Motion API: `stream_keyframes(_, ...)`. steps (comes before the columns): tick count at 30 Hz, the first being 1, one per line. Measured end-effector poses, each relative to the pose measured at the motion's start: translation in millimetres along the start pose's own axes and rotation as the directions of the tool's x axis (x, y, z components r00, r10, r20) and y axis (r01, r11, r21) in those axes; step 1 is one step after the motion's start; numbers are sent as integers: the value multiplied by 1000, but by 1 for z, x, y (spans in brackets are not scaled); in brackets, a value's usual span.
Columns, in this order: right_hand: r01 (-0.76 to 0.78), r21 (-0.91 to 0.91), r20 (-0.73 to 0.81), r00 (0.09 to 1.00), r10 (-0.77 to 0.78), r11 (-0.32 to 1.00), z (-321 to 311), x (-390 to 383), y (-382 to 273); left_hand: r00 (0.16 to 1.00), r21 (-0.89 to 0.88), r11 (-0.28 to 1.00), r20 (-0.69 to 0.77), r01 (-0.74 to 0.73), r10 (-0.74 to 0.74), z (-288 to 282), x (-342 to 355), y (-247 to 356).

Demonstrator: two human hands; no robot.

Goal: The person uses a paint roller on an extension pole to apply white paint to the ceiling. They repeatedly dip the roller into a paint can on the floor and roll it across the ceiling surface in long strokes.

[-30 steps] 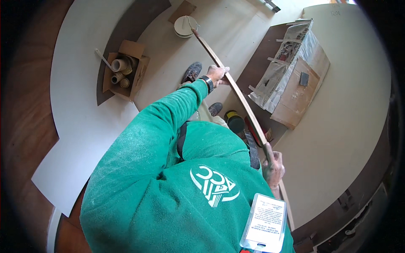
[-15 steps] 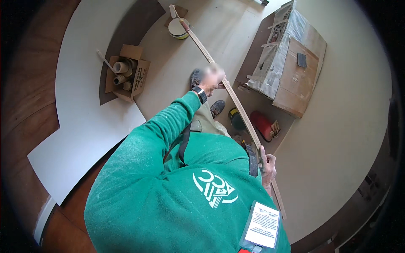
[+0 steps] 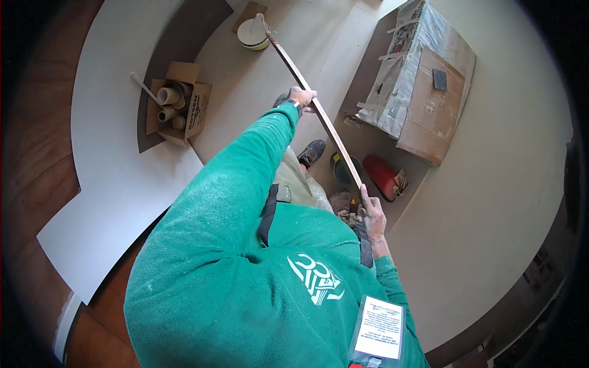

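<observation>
I hold a long thin wooden strip (image 3: 319, 113) with both hands, slanting away from my body. My left hand (image 3: 302, 97) is stretched out and grips the strip around its middle. My right hand (image 3: 372, 211) is closed on its near end, close to my green sweater. The far tip of the strip reaches a round white tub (image 3: 251, 34) on the floor. My shoe (image 3: 311, 151) shows below the strip.
An open cardboard box with several cardboard tubes (image 3: 177, 105) stands at the left on white floor sheets (image 3: 116, 184). A large plastic-wrapped cardboard box (image 3: 423, 80) is at the right. A red canister (image 3: 381, 176) and a dark round container (image 3: 343, 169) lie near my feet.
The strip's far end has swung left, to the white tub. My left hand stays on the strip's middle, and my right hand keeps hold of the near end.
</observation>
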State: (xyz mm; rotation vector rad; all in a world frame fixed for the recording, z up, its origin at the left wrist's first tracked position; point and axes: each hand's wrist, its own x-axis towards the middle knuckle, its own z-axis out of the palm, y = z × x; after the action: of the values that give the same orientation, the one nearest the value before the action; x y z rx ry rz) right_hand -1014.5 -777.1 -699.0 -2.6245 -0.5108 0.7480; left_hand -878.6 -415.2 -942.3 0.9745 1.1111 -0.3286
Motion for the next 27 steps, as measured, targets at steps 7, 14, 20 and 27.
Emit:
stream_keyframes(7, -205, 483, 123, 979, 165, 851, -10, -36, 26, 995, 81, 996, 90, 29, -36, 12, -55, 7)
stream_keyframes(14, -414, 643, 383, 902, 198, 644, -14, -75, 63, 987, -96, 993, 151, 74, -59, 0, -58, -4)
stream_keyframes(20, -542, 570, 587, 794, 155, 617, -16, -78, 83, 992, 26, 999, 124, 31, -34, -6, -64, -12)
stream_keyframes(27, -524, 604, 579, 806, 122, 601, 14, -82, 115, 997, 66, 998, 81, -8, 3, -13, -74, -15)
